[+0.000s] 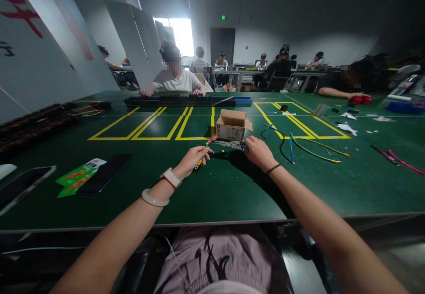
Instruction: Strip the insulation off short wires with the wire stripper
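My left hand (194, 159) is closed in a pinch on a short yellow-green wire (205, 150) with a bare copper end pointing up to the right. My right hand (259, 151) is wrapped round the handles of a metal wire stripper (232, 144), whose jaws point left toward the wire's tip. Both hands rest low over the green table (232, 187), just in front of a small open cardboard box (231, 125).
Loose blue, green and yellow wires (299, 145) lie right of the box, red ones (398, 159) further right. Two phones (104, 173) and a green packet (78, 176) lie at the left. A person (174, 79) sits across the table; others work behind.
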`<act>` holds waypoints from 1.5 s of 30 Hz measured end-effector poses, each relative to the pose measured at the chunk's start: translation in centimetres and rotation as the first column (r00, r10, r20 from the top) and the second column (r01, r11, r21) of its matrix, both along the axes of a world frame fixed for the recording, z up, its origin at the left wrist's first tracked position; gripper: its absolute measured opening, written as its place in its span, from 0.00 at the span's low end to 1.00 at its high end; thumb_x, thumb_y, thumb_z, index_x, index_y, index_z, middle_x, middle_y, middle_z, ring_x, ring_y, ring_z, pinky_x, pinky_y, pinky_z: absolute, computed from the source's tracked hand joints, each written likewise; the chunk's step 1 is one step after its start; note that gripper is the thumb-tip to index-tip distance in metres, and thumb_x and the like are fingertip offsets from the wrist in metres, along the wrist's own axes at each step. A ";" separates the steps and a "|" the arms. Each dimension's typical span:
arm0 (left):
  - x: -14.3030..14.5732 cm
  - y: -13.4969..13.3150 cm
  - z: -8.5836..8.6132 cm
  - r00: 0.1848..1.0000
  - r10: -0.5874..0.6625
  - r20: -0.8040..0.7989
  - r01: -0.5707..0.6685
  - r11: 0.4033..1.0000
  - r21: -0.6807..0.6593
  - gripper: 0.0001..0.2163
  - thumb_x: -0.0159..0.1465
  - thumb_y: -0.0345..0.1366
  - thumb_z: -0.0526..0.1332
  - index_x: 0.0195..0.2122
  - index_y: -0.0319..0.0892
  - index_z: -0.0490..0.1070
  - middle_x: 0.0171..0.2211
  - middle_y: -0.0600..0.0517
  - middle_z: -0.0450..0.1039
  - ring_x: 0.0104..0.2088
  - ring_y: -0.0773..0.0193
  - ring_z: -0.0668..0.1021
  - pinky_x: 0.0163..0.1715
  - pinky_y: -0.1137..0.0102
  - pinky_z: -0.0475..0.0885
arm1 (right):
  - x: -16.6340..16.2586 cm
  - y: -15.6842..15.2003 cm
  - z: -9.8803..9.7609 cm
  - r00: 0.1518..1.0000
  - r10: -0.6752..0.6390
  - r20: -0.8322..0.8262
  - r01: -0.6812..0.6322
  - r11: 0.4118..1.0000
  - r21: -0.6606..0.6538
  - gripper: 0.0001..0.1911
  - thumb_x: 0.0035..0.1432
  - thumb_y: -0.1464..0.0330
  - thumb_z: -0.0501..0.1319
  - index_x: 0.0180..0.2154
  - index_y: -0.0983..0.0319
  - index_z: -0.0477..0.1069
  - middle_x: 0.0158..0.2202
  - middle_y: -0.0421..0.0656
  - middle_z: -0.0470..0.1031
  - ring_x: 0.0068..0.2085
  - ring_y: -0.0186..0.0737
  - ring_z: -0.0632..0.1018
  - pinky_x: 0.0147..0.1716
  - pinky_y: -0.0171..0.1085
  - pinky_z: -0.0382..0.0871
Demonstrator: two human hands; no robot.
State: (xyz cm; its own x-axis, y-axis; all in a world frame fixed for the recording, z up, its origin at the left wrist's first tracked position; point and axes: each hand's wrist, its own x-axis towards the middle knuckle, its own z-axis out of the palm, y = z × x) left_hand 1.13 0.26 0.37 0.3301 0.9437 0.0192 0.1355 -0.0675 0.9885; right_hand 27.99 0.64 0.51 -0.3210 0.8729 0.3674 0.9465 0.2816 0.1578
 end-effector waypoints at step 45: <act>-0.7 1.1 -0.9 0.944 0.019 0.329 0.042 0.983 -0.177 0.12 0.69 0.41 0.55 0.41 0.37 0.71 0.23 0.56 0.63 0.15 0.77 0.61 0.14 0.80 0.56 | 3.0 1.2 -0.1 0.894 0.007 -0.447 -0.068 0.990 -0.120 0.20 0.61 0.55 0.52 0.26 0.62 0.69 0.29 0.42 0.71 0.31 0.36 0.71 0.31 0.32 0.59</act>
State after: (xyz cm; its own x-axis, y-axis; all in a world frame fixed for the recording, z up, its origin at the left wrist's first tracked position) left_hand 0.44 1.35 -0.56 0.3446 0.9379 -0.0407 -0.1978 0.1149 0.9735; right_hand 30.98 1.88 0.46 -0.1836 0.9129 0.3645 0.8973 0.3071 -0.3172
